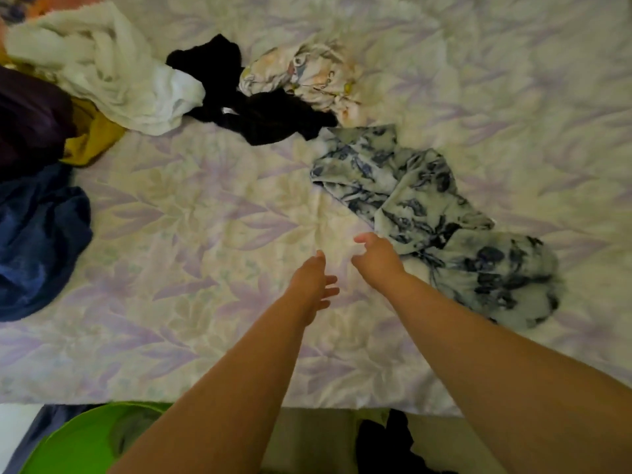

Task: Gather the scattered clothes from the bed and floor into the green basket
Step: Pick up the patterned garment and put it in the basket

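Observation:
Both my arms reach out over the bed (191, 234). My left hand (313, 282) hovers above the sheet with relaxed fingers and holds nothing. My right hand (376, 256) is just beside the near edge of a white garment with dark blue flowers (427, 217), fingers loosely curled, nothing in its grasp. Farther off lie a black garment (260, 111), a pale flowered garment (307, 77) and a white fluffy cloth (102, 70). At the left edge are dark purple (27, 118), mustard (92, 135) and blue (37, 241) clothes. The green basket (82, 439) sits on the floor at bottom left.
A dark piece of clothing (386, 443) lies on the floor under the bed's near edge, right of the basket. A bluish cloth (44, 425) shows beside the basket's rim. The bed's near edge runs across the bottom of the view.

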`<state>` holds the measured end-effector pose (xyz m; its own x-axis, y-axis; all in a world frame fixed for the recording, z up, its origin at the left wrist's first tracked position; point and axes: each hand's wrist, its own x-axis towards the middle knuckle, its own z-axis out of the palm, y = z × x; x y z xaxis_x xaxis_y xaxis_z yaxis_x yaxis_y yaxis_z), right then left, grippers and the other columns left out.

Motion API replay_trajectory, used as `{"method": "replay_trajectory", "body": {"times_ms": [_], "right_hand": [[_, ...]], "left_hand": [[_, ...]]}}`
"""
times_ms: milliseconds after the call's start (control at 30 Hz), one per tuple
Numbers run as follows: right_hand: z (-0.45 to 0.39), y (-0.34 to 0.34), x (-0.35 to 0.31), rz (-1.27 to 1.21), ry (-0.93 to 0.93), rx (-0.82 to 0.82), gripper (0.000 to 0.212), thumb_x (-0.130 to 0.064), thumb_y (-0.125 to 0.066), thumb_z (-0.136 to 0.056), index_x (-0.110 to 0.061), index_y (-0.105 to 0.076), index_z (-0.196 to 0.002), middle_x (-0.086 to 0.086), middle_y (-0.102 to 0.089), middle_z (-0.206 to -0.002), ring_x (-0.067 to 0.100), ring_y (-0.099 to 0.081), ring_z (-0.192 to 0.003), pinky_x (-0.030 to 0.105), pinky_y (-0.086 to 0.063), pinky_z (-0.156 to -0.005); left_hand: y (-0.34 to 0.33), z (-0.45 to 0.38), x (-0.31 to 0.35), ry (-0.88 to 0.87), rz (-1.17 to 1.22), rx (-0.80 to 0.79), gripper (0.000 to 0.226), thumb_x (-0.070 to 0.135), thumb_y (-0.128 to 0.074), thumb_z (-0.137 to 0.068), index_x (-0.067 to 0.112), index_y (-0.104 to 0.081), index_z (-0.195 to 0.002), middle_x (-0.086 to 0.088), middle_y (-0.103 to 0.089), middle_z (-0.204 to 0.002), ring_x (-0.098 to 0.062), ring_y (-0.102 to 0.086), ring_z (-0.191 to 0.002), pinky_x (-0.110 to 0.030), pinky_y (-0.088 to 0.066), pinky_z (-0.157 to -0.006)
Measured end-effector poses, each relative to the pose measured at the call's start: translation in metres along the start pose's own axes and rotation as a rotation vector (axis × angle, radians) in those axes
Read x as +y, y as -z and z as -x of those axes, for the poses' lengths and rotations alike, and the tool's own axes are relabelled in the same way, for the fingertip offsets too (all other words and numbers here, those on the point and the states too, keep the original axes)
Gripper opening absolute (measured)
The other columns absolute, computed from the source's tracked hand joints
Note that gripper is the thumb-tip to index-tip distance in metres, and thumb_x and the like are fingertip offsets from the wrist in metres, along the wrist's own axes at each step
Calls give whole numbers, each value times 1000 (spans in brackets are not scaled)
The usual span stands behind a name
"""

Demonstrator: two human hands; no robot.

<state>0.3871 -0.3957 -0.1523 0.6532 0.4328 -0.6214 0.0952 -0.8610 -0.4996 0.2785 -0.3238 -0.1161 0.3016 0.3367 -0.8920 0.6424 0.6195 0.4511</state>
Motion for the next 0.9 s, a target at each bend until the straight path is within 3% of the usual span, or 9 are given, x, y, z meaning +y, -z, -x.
{"method": "replay_trajectory", "body": {"times_ms": [133, 300, 400, 467, 567, 634, 701, 767, 901], "right_hand": [[-37, 62, 43, 248, 19, 276, 52, -20, -62, -84, -21, -47, -134, 14, -45, -138, 35, -41, -126, 41, -39, -101], [-49, 95, 74, 588, -246, 192, 87, -31, -57, -91, -20, 2, -154, 17, 4, -160, 43, 0, -147, 58, -5, -118], [-53, 104, 96, 547, -439, 164, 97, -40, -57, -90, -15, 13, -153, 22, 7, -160, 48, -6, -145, 66, -13, -113], [-57, 105, 110, 515, -475, 137, 99, -38, -56, -91, -11, 17, -152, 27, -12, -156, 45, -30, -137, 58, -34, -105], [-65, 98, 112, 419, -351, 65, 76, -19, -49, -95, -4, -1, -153, 23, -57, -125, 36, -60, -106, 42, -50, -82], [-69, 89, 97, 283, -257, -12, 46, -15, -44, -97, -2, -36, -141, 22, -58, -124, 36, -59, -110, 41, -47, -89], [-68, 83, 72, 140, -187, -171, 35, -16, -38, -100, 2, -52, -127, 24, -57, -126, 33, -56, -108, 39, -45, -95], [-62, 77, 38, -84, -182, -306, 35, -24, -41, -101, 2, -57, -118, 24, -58, -118, 33, -55, -104, 40, -45, -94], [-54, 63, -20, -445, -300, -454, 15, -23, -54, -89, -10, -47, -86, 13, -47, -88, 28, -47, -82, 38, -38, -71]], "left_hand": [[-62, -22, 23, 11, -93, -79, 57, 51, -30, -100, 20, -29, -148, -12, -55, -136, -30, -59, -115, -46, -42, -104], [-99, -36, 37, 31, -138, -95, 58, 53, -30, -100, 22, -29, -148, -12, -55, -136, -29, -59, -113, -44, -43, -101], [-108, -43, 44, 42, -163, -105, 57, 52, -31, -100, 20, -31, -147, -12, -54, -137, -30, -58, -115, -44, -42, -101], [-110, -48, 46, 46, -167, -108, 56, 52, -31, -100, 20, -32, -146, -13, -55, -136, -30, -58, -115, -45, -43, -103], [-108, -54, 45, 61, -176, -93, 54, 51, -33, -100, 19, -36, -144, -12, -56, -134, -30, -59, -114, -44, -44, -102], [-103, -56, 42, 86, -191, -82, 48, 46, -38, -100, 19, -40, -140, -11, -59, -127, -28, -60, -109, -41, -46, -94], [-96, -55, 38, 99, -240, -81, 38, 28, -43, -100, 19, -44, -136, -11, -60, -115, -27, -59, -99, -36, -47, -81], [-88, -55, 34, 70, -350, -102, 43, 13, -43, -93, 16, -44, -137, -14, -60, -111, -33, -59, -98, -38, -50, -80], [-50, -52, 29, -111, -576, -166, 72, 6, -56, -82, 21, -32, -147, -13, -52, -136, -32, -53, -118, -44, -47, -100]]}}
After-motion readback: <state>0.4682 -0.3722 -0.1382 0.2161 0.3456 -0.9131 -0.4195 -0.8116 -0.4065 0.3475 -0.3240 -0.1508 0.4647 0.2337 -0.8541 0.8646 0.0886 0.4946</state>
